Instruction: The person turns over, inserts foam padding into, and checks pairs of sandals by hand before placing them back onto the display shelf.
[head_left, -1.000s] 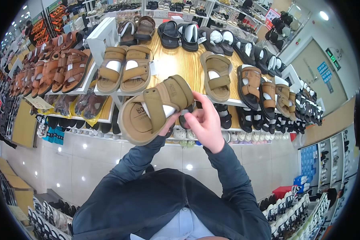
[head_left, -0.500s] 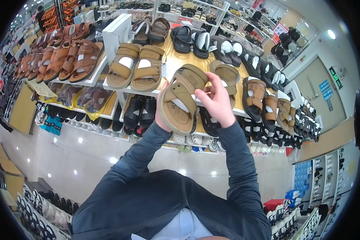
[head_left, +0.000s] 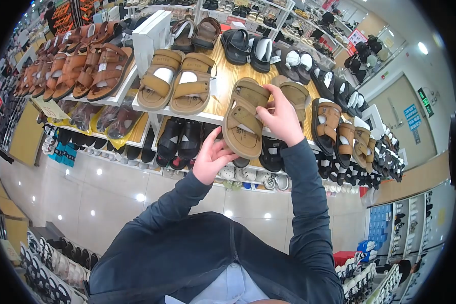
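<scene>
In the head view, a tan-brown sandal (head_left: 244, 124) is held upright over the front edge of the display shelf, its footbed facing me. My right hand (head_left: 283, 115) is closed on its strap side near the top, thumb in front. Below and left of it, my left hand (head_left: 215, 158) is open, palm up with the fingers apart. Its fingertips are close to the sandal's lower left edge; whether they touch I cannot tell. Another tan sandal (head_left: 295, 96) stands behind my right hand, partly hidden. A similar pair of tan sandals (head_left: 190, 88) stands to the left on the shelf.
The wooden display shelf (head_left: 217, 104) holds black sandals (head_left: 261, 53) at the back and brown sandals (head_left: 325, 121) at right. Orange-brown sandals (head_left: 109, 73) line a shelf at left. Black sandals (head_left: 189, 142) sit on the tier below. A tiled floor (head_left: 116, 190) lies before the shelves.
My left hand has let go of the sandal and moved down, its fingers opening. The sandal, in my right hand, has shifted slightly right and turned more upright.
</scene>
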Demonstrator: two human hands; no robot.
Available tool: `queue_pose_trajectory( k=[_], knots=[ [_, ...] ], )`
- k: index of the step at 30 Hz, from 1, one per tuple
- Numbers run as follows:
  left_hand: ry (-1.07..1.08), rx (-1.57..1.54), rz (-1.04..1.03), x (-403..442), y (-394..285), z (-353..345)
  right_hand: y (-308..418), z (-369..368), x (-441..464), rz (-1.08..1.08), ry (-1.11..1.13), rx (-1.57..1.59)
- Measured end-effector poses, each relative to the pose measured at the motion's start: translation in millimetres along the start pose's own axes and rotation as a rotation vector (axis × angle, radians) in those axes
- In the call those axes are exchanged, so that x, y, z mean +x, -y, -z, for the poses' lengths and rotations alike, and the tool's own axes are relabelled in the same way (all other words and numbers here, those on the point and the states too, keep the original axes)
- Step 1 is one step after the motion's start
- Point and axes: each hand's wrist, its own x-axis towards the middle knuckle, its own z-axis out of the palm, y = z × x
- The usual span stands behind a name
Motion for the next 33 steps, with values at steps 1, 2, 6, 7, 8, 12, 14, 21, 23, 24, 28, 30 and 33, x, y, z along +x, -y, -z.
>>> queue_pose_trajectory(
  k=[1, 2, 6, 7, 8, 12, 14, 21, 23, 24, 28, 30, 33],
  knots=[
    [0.017, 0.091, 0.036, -1, -2, 3, 2, 0, 5, 0.000, -0.009, -0.038],
    [0.040, 0.108, 0.040, -2, -3, 4, 3, 0, 10, 0.002, -0.019, -0.077],
    [0.125, 0.161, 0.031, -5, -9, 2, -15, -11, 43, 0.120, -0.092, -0.203],
    [0.146, 0.164, 0.041, -4, -15, -3, -17, -14, 50, 0.113, -0.089, -0.214],
    [0.167, 0.167, 0.052, -2, -19, -5, -19, -17, 56, 0.119, -0.105, -0.232],
    [0.235, 0.134, 0.076, 7, -21, 0, -17, -24, 70, 0.118, -0.139, -0.293],
    [0.241, 0.120, 0.061, 13, -22, 3, -16, -27, 74, 0.102, -0.154, -0.305],
    [0.254, 0.130, 0.093, 23, -29, 11, -18, -37, 80, 0.112, -0.220, -0.369],
    [0.263, 0.134, 0.100, 23, -29, 12, -20, -39, 77, 0.117, -0.245, -0.360],
    [0.266, 0.127, 0.099, 23, -28, 13, -21, -40, 76, 0.118, -0.242, -0.351],
    [0.265, 0.139, 0.090, 24, -28, 14, -19, -38, 72, 0.096, -0.223, -0.306],
    [0.259, 0.154, 0.088, 24, -29, 14, -15, -37, 67, 0.077, -0.230, -0.292],
    [0.242, 0.161, 0.095, 24, -31, 14, -9, -40, 54, 0.125, -0.318, -0.382]
  ],
)
